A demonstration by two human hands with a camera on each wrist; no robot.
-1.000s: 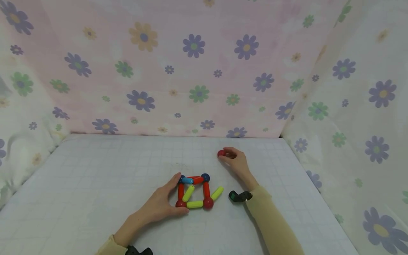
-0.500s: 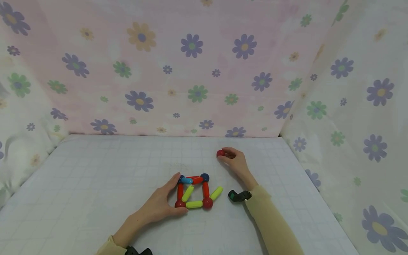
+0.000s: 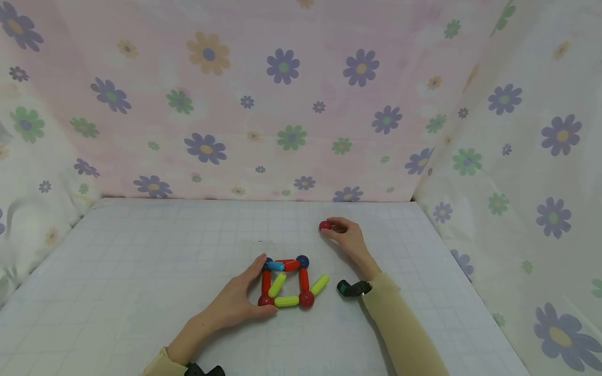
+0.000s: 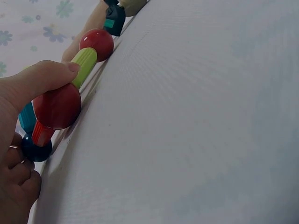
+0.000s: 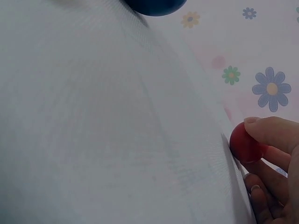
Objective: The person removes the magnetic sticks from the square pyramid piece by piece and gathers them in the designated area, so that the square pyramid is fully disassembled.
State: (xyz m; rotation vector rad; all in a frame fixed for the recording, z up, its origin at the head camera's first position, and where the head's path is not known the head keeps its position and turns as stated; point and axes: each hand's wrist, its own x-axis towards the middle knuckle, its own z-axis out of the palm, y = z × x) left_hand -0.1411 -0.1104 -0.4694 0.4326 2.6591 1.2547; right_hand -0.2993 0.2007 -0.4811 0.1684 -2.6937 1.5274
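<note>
In the head view, a frame of magnetic rods and balls lies on the table. Red rods (image 3: pixel 303 279) form its sides, and a yellow-green rod (image 3: pixel 287 301) joins two red balls (image 3: pixel 307 300) at the front. Dark blue balls (image 3: pixel 302 261) mark the back corners, with a light blue rod (image 3: pixel 276 266) by the left one. Two more yellow-green rods (image 3: pixel 320 284) slant up from the front balls. My left hand (image 3: pixel 235 300) grips the frame's left side between thumb and fingers. Farther back, my right hand (image 3: pixel 349 240) pinches a loose red ball (image 3: pixel 325 225) at the tabletop.
A white cloth with faint grid lines covers the table (image 3: pixel 141 250). Flowered curtains (image 3: pixel 291 104) rise along the back and both sides. A black band (image 3: pixel 355 289) sits at the right wrist, close to the right slanted rod.
The head view has shifted very slightly. Both hands, the frame and the loose red ball keep their places.
</note>
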